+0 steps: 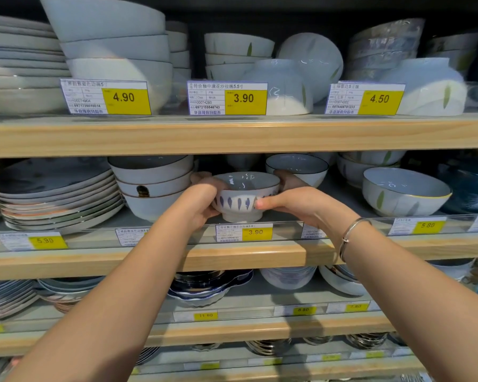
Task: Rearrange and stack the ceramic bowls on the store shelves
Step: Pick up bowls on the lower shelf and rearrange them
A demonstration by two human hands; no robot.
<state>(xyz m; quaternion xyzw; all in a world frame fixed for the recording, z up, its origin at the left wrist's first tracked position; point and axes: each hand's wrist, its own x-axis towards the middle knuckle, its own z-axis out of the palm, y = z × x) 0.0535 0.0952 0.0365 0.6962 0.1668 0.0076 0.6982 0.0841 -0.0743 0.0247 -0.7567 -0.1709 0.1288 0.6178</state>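
Ceramic bowl (244, 195) with blue leaf marks, upright at the front of the middle shelf (232, 256), clasped by left hand (202, 206) and right hand (290, 202). Step in hand appears to be placing or lifting it; next it needs a matching stack.

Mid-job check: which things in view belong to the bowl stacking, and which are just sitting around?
In the job:
- blue-leaf bowl, held by left hand and right hand
- white bowl stack
- green-leaf bowl

Just around:
- plate stack
- price tags
- bracelet
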